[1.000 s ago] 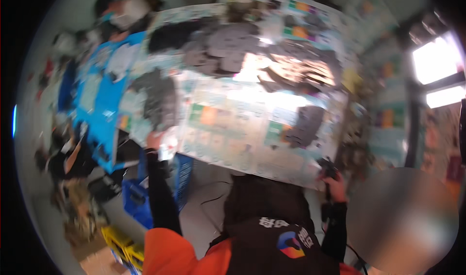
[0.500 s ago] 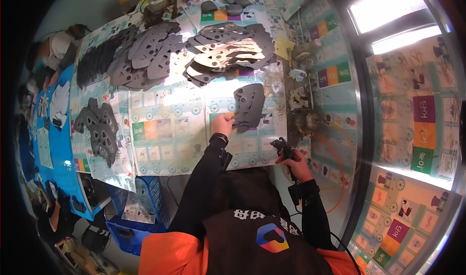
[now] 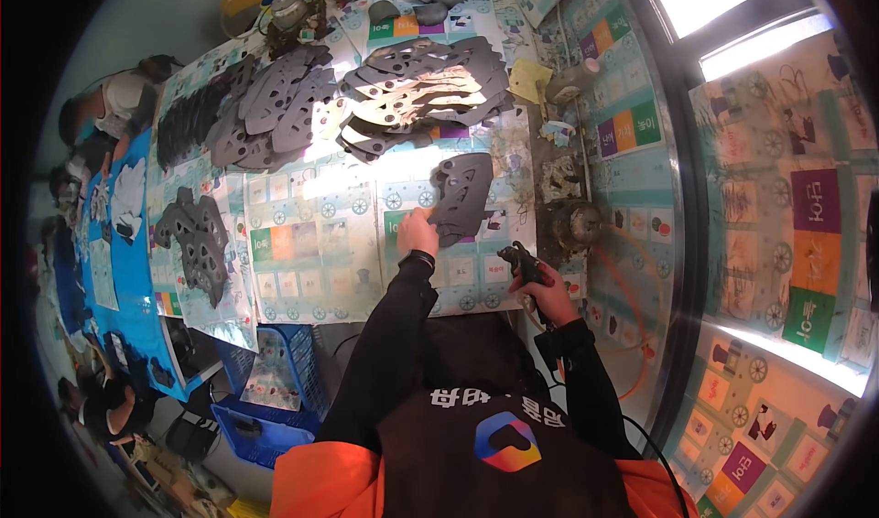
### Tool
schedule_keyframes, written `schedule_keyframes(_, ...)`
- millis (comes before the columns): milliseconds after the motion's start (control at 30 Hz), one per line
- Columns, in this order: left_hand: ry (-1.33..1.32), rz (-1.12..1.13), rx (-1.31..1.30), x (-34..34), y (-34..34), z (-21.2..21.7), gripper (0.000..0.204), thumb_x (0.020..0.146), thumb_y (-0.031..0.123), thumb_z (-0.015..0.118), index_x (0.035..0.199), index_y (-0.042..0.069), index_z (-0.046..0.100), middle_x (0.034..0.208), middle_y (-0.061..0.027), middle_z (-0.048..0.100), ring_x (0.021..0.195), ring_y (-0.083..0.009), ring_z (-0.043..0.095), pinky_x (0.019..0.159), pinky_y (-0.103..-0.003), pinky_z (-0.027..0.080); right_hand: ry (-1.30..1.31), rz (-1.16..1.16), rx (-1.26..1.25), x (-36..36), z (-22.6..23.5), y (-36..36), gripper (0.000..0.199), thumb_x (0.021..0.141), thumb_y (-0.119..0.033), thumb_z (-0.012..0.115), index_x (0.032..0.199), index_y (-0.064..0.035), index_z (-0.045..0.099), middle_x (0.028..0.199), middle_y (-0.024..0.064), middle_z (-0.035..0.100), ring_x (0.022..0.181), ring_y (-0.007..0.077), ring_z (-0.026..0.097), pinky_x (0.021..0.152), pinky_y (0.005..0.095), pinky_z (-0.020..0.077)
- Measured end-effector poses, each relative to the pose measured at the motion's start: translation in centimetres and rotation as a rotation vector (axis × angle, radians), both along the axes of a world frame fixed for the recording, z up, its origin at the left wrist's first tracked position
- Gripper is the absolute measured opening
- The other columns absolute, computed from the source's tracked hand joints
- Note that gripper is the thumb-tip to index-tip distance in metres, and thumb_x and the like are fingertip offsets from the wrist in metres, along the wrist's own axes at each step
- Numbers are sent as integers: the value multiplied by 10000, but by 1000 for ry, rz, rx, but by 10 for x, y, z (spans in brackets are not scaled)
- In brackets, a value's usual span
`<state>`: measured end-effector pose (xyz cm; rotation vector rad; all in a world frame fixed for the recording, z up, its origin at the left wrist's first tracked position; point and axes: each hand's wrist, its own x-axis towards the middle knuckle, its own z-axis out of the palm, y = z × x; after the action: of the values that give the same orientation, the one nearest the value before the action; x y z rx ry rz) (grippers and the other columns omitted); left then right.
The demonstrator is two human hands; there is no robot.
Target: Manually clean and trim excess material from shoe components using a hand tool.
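Nearest is the person's black garment (image 3: 513, 381) with a multicoloured emblem, its upper sleeves orange. Below the table's left front corner sit blue plastic lattice baskets (image 3: 265, 437). At the near right edge, the right hand (image 3: 551, 296) is wrapped around a black handheld tool with a nozzle-like head (image 3: 522, 264), which points away from the body. The left hand (image 3: 418, 232) has its fingers drawn nearly together at the lower left edge of a dark grey, flat, perforated piece (image 3: 464, 198); whether they pinch or merely touch it, I cannot tell. That piece lies on the table covered in patterned paper (image 3: 320, 285), just right of the fingers and beyond the tool, which is apart from it. Well to the left lies a cluster of dark grey openwork pieces (image 3: 197, 243). Farther back, overlapping grey perforated pieces (image 3: 286, 106) spread across, partly sunlit, near a yellow sheet (image 3: 529, 80). Beyond them rest small, curved grey pieces (image 3: 432, 5).
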<state>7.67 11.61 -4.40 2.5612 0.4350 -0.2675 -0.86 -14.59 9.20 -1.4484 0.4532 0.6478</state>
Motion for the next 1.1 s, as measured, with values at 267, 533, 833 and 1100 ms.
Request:
schedule_keyframes(267, 418, 75, -1061, -44, 25, 30, 179, 962, 8, 571, 1090, 21, 447, 777, -150, 675, 668, -222, 718, 495, -296, 518, -30, 39, 53, -11, -30, -31, 352, 787, 11, 577, 1135, -36, 599, 875, 44, 685, 763, 98, 611, 624, 234, 460)
schedule_keyframes(533, 585, 149, -820, -106, 15, -20, 181, 965, 98, 608, 1078, -28, 542, 771, -134, 695, 578, -201, 699, 473, -286, 510, 129, 298, -78, -25, -36, 3, 297, 805, -45, 593, 1102, -62, 599, 821, 14, 652, 711, 87, 587, 583, 242, 438)
schedule_keyframes(833, 471, 221, -822, -113, 15, -16, 213, 952, 143, 641, 850, -40, 598, 684, -116, 671, 598, -206, 718, 470, -332, 546, -40, 412, -282, -40, -72, 33, 209, 802, -93, 627, 991, -27, 568, 721, 132, 579, 687, 243, 591, 694, 357, 476)
schedule_keyframes(1100, 500, 233, -822, -118, 19, -14, 258, 960, 183, 634, 829, -35, 596, 680, -121, 680, 570, -208, 708, 459, -330, 535, 24, 426, -280, -52, -78, 46, 224, 796, -91, 627, 998, -18, 564, 752, 137, 607, 692, 233, 642, 671, 357, 494)
